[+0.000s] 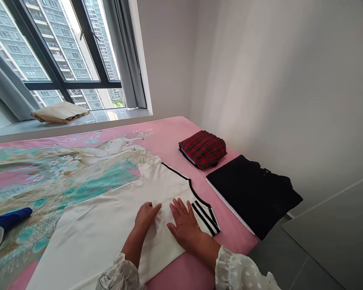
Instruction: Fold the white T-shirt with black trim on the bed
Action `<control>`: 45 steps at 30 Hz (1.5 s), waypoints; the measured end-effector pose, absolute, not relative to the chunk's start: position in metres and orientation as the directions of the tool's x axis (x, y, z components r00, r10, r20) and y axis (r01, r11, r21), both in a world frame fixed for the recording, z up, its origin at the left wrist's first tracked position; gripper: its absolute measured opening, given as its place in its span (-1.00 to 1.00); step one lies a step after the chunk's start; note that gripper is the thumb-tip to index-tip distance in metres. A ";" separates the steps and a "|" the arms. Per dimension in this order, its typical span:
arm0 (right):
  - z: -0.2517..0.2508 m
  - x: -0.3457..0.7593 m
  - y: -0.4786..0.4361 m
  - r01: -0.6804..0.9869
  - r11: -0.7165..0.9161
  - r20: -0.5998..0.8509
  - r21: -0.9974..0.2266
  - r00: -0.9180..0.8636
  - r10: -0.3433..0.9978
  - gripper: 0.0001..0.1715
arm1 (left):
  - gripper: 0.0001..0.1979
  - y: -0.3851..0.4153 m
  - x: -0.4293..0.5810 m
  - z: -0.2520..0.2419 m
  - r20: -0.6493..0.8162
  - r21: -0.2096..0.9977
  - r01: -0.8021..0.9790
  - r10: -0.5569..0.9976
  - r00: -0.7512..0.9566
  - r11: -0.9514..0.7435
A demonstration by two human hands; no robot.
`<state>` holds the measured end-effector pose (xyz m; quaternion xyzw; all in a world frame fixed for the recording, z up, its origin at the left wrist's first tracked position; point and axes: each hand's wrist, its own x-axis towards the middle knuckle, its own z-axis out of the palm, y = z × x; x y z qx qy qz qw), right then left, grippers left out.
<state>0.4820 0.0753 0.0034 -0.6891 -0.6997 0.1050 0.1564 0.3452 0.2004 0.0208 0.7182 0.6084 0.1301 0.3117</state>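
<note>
A white T-shirt (109, 217) with black neck trim lies spread across the bed, its neckline toward the right. One sleeve, banded with black stripes, sits beside my right hand. My left hand (147, 215) has its fingers curled in a pinch on the shirt's upper middle, where the cloth puckers slightly. Flat on the fabric near the striped sleeve rests my right hand (184, 223), fingers stretched out. Part of the shirt is covered by both hands and forearms.
A folded black garment (251, 191) lies at the bed's right edge, by a folded red plaid garment (203, 149). At far left is a blue item (13, 217). The bed's pink patterned sheet (166, 131) meets the wall; a beige bundle (60, 110) sits on the windowsill.
</note>
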 end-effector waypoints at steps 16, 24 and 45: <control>-0.003 0.514 0.079 0.928 -0.037 0.006 -0.371 0.043 0.999 -0.22 | -0.53 0.138 0.334 -0.015 0.308 0.222 0.673 0.705 0.638 -0.706; -0.020 0.516 0.086 0.953 -0.041 -0.025 -0.299 0.035 0.999 -0.18 | -0.36 0.132 0.323 -0.026 0.113 0.177 0.741 0.761 0.639 -0.648; -0.064 0.520 0.111 1.000 0.008 0.164 -0.019 -0.005 0.986 -0.21 | -0.34 0.221 0.215 -0.008 -0.161 0.160 0.924 0.914 0.372 -0.348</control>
